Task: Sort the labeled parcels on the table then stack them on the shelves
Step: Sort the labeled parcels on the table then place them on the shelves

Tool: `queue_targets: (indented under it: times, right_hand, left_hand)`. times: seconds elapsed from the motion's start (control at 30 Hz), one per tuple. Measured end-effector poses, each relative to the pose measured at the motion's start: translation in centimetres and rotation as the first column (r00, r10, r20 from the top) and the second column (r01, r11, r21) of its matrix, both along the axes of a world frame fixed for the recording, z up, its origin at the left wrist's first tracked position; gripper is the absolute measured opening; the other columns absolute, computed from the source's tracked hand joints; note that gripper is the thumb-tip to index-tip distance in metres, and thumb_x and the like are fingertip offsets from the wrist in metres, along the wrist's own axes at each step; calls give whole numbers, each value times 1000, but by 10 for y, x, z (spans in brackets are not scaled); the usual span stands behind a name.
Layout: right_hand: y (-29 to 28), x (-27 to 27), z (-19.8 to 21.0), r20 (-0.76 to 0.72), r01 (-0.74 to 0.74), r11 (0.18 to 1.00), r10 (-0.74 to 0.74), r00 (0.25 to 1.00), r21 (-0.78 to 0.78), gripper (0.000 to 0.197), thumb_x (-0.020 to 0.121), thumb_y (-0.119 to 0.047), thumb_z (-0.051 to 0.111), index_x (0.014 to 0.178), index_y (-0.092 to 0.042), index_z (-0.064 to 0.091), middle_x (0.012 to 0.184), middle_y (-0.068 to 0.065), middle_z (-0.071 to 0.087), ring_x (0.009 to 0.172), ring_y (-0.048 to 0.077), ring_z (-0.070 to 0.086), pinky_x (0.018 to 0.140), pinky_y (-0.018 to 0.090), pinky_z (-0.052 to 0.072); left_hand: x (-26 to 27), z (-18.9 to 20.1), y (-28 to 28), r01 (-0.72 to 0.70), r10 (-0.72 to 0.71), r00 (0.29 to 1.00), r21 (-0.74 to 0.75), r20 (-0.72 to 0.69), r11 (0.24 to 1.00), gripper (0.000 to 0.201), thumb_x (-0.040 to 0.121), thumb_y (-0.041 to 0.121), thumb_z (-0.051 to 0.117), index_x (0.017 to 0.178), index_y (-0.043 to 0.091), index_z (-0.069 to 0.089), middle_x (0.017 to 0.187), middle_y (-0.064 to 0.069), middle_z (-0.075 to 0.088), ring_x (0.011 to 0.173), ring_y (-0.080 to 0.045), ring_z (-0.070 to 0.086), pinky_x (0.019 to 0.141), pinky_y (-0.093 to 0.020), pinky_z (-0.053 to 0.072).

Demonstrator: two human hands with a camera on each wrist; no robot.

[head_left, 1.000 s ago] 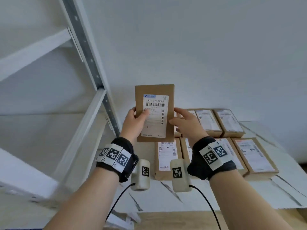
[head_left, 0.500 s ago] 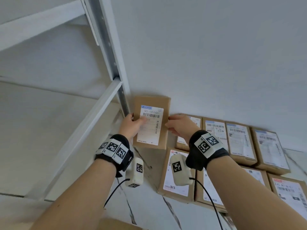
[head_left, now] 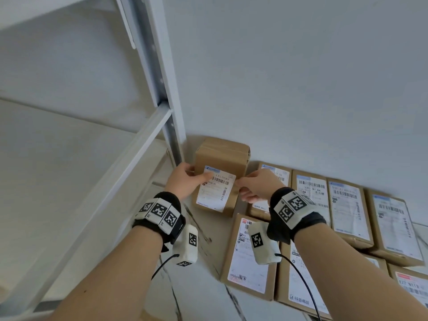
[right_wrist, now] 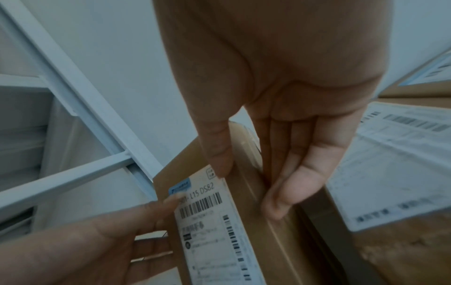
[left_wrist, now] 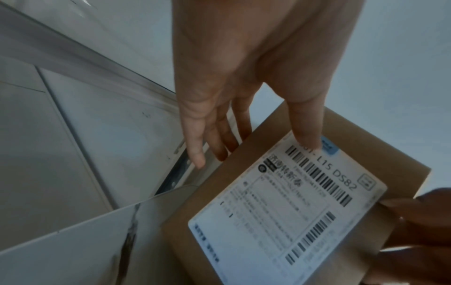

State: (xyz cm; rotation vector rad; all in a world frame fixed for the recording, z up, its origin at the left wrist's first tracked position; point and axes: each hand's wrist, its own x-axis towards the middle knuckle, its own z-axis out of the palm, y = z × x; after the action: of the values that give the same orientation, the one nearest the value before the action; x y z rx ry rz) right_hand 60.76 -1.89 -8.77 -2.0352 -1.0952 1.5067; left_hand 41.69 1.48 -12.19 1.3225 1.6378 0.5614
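Observation:
A brown cardboard parcel (head_left: 222, 158) with a white label reading L15 DS82 is held low at the table's back left corner, beside the shelf upright (head_left: 168, 117). My left hand (head_left: 185, 184) grips its left edge, with the thumb on the label (left_wrist: 280, 212) and the fingers (left_wrist: 195, 146) down the side. My right hand (head_left: 257, 188) grips the right edge, thumb on the label's corner and fingers (right_wrist: 288, 189) along the side wall. Whether the parcel (right_wrist: 207, 221) rests on the table or on another box I cannot tell.
Several labeled brown parcels (head_left: 347, 205) lie flat in rows on the white marble-look table (head_left: 196, 297), right of the held one; the nearest (head_left: 250, 256) is under my right wrist. White metal shelving (head_left: 111, 181) stands at the left, its boards bare. A white wall is behind.
The parcel has come down from upright in front of the wall to low at the table's back left corner, tilted flatter. Both hands have kept their hold.

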Motion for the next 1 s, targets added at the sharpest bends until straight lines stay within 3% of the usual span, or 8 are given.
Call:
queue_targets:
  times: [0.1,0.3,0.5,0.7,0.77,0.87,0.93,1.0]
  right_hand:
    - [2,3,0,63,-29,1000,29,998,2,32,87,-21,65,108,3,64,79,12,69,66,19,64,66,24,55]
    - [1,6,6,83,-52,998,54,995,-24,24,89,-28,63,85,-5,65,74,9,69,57,14,62,55,19,53]
    - [-1,7,9,78,-49,998,52,996,-40,28,93,-27,58,88,0,65,77,15,70,54,15,60,51,17,50]
    - [-1,-2,10,24,1,996,2,1000,-92,26,95,-21,53,99,3,61,68,16,67,42,13,54,43,15,44]
    - [1,-3,6,60,13,997,-9,998,-74,33,96,-20,51,112,6,60,87,24,70,53,19,58,52,20,49]
    - [6,0,0,114,52,997,-46,992,-49,24,95,-20,52,93,1,62,82,15,72,67,24,67,76,34,59]
    - [9,1,-3,108,82,995,-77,991,-50,18,94,-18,53,89,-1,59,77,13,70,65,24,67,76,37,59]
    - [9,1,-2,74,93,993,-88,993,-70,24,93,-13,53,109,4,59,71,11,63,58,22,61,64,30,56]
  left_hand:
    - [3,1,2,23,-24,999,-9,-35,1000,64,76,40,76,124,8,47,110,2,55,98,-14,53,84,-27,44]
    - [6,1,5,16,-18,998,-42,-55,999,73,69,50,79,119,8,48,109,-1,58,98,-18,57,82,-30,46]
    - [5,0,5,12,-20,994,-80,-106,997,79,63,62,76,115,9,49,106,-3,61,96,-20,58,78,-31,46]
    - [7,-4,0,16,-27,998,-196,-51,981,93,73,66,65,139,8,34,130,-7,57,109,-25,60,93,-40,49]
    - [12,-3,-3,67,-80,995,-204,-58,977,85,78,58,66,141,10,35,133,-7,56,111,-25,60,97,-43,49]
    - [21,-3,-3,117,-126,991,-168,-43,979,58,89,31,64,138,11,41,129,-5,57,108,-23,61,95,-39,49]
    - [26,-3,-1,165,-174,983,-144,-54,976,50,90,20,63,135,9,45,130,-7,57,105,-22,61,89,-34,50]
    - [29,-4,0,226,-239,966,-126,-95,966,43,89,15,62,129,9,50,127,-8,59,104,-23,61,87,-34,52]
